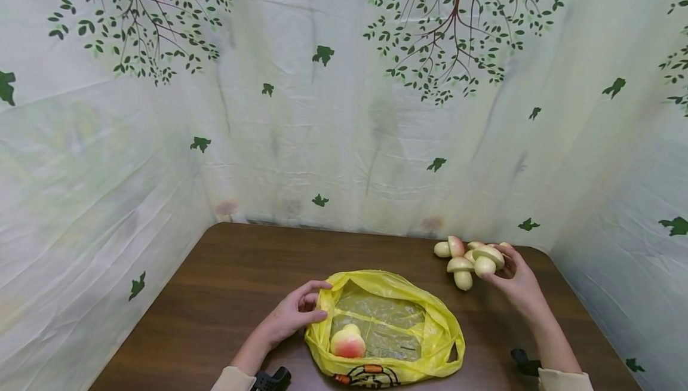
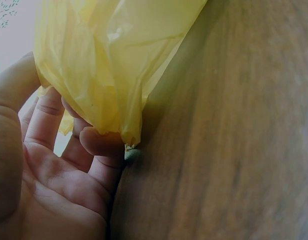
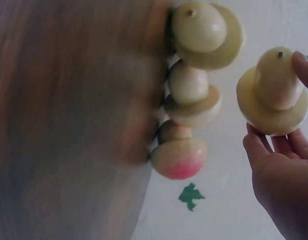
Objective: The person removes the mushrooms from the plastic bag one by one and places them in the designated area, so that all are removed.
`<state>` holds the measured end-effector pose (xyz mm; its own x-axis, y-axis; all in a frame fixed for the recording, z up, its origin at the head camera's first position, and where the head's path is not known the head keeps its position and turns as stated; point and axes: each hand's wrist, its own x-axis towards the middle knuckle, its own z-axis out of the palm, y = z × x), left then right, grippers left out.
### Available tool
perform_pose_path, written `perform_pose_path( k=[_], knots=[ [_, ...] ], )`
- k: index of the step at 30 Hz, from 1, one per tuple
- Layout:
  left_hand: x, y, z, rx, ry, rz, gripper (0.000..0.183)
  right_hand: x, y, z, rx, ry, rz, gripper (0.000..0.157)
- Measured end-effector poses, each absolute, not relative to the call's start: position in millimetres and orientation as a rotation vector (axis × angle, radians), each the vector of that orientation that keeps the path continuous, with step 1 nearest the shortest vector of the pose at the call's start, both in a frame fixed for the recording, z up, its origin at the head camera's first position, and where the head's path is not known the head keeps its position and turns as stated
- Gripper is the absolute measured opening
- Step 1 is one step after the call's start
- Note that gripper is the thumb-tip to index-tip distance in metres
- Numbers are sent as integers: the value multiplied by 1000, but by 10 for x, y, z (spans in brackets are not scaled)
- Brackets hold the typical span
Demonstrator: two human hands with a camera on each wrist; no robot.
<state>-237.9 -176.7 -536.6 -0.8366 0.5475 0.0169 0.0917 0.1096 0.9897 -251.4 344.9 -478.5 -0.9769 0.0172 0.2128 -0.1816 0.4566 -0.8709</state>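
My right hand (image 1: 520, 283) holds a cream toy mushroom (image 1: 485, 262) between thumb and fingertips at the far right of the table. In the right wrist view, this mushroom (image 3: 274, 92) is raised apart from the others, its stem toward the camera. Beside it lie several more toy mushrooms (image 1: 461, 273), one with a pink-tinged cap (image 3: 181, 162). My left hand (image 1: 290, 314) grips the left side of a yellow plastic bag (image 1: 389, 280), fingers bent against the film (image 2: 114, 65). The bag's mouth stands wide open, and a pink-and-cream toy mushroom (image 1: 348, 342) lies inside.
The brown wooden table (image 1: 258, 259) ends at a pale curtain (image 1: 344, 158) printed with leaves and branches, which encloses the back and sides. A loop handle (image 1: 455, 349) of the bag sticks out at its right.
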Motion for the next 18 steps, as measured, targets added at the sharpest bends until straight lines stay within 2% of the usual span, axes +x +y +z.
perform_pose_path(
  k=[10,18],
  knots=[
    [-2374,-1770,-5368,629,2026,1788,57,-2570,3547,-4880,28,-2619,1457,88],
    [-2372,-1768,-5363,630,2039,1782,57,-2598,3583,-4964,-12,-2706,1239,88]
  ],
)
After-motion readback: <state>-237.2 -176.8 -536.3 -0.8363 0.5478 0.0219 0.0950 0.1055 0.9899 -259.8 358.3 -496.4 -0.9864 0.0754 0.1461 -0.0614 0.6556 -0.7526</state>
